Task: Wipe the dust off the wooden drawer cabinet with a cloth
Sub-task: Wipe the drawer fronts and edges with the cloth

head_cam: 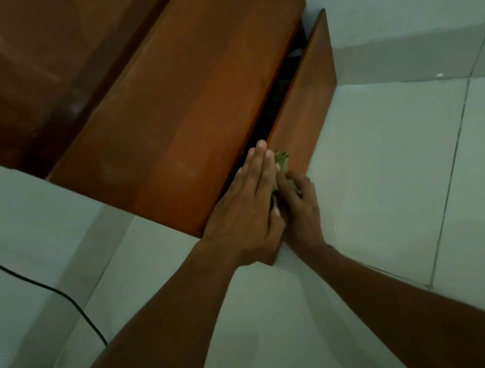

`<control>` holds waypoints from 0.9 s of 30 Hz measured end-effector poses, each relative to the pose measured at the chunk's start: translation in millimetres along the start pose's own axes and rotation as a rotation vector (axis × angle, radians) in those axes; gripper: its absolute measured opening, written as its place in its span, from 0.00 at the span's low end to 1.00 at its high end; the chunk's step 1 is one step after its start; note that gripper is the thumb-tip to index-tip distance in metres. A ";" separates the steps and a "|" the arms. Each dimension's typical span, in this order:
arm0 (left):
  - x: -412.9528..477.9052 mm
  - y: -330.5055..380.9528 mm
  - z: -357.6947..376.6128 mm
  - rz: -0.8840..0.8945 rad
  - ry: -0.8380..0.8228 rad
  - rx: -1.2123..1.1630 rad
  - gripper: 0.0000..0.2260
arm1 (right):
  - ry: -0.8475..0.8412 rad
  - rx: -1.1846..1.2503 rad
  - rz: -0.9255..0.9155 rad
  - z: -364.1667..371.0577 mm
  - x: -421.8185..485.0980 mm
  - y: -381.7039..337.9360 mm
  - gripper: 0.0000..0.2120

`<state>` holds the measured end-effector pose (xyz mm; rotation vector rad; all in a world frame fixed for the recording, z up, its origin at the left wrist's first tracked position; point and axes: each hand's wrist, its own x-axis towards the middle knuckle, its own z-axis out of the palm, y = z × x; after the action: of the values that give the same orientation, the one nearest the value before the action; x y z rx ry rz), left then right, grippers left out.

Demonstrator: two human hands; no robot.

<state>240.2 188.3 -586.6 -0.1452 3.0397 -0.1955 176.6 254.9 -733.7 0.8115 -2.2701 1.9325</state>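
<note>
Both my forearms reach up from the bottom edge, converging at the cabinet's near corner. My left hand (247, 203) lies flat, fingers straight and together, along the edge of the wooden drawer cabinet (188, 101). My right hand (299, 208) is curled around a green cloth (281, 163), pressing it against the drawer front (304, 103), which stands slightly pulled out. Beyond, pale floor tiles (393, 157).

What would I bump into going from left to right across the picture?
Black cable → cabinet top → left hand → green cloth → right hand → drawer front → floor tiles.
</note>
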 end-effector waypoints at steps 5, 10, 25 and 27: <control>11.1 2.6 5.1 -0.016 0.015 -0.050 0.39 | 0.303 0.027 0.306 -1.1 93.5 33.5 0.19; 11.8 3.4 3.5 -0.012 0.034 -0.104 0.38 | 0.271 0.029 0.414 -25.5 122.2 31.7 0.18; 9.2 3.9 5.9 -0.056 0.034 -0.025 0.36 | 0.269 0.114 0.381 -0.5 19.9 4.5 0.10; 9.9 3.2 5.7 -0.048 0.039 -0.018 0.36 | 0.319 0.022 0.472 -4.2 62.0 21.0 0.10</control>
<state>230.7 189.7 -593.5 -0.2188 3.0793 -0.1773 113.2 238.6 -729.1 -0.0550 -2.3839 2.0697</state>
